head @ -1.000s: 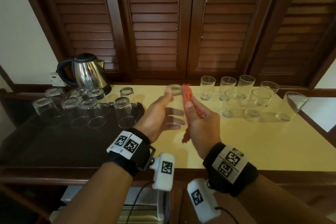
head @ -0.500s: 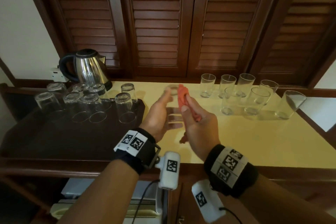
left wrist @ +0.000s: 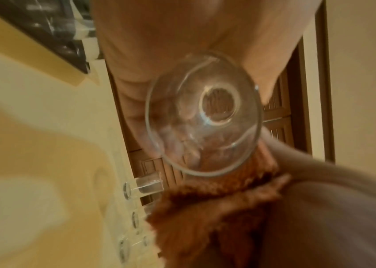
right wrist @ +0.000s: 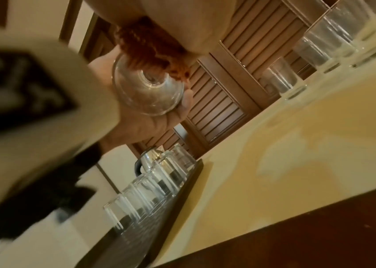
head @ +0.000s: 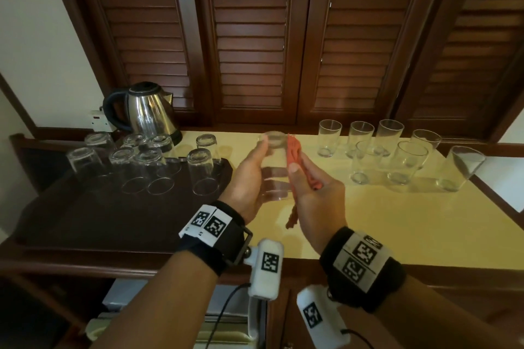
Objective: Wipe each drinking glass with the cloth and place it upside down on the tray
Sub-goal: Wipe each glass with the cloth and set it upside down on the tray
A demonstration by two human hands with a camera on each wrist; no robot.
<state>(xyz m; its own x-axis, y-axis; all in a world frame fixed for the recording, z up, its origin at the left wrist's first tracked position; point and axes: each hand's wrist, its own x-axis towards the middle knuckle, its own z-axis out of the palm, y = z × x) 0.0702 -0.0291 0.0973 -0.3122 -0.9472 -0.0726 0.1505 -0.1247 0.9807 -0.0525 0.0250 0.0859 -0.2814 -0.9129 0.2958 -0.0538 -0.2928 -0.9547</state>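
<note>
My left hand [head: 252,173] grips a clear drinking glass [head: 274,167] in the air above the yellow counter, its base pointing away from me. The glass's open mouth [left wrist: 203,116] faces the left wrist camera. My right hand [head: 309,190] pinches an orange-red cloth [head: 295,156] and presses it against the right side of the glass [right wrist: 147,87]. The cloth's tail hangs below the hands. Several glasses [head: 201,170] stand upside down on the dark tray [head: 85,215] at the left. Several upright glasses [head: 365,161] wait on the counter at the right.
A steel kettle [head: 147,113] stands behind the tray by a wall socket. Louvred wooden doors [head: 255,37] close off the back. The yellow counter [head: 397,224] ends in a dark wooden front edge. One glass [head: 459,167] stands furthest right near the counter's edge.
The cloth has slid up along the glass's right side and the hands have shifted slightly. The left hand keeps its hold on the glass.
</note>
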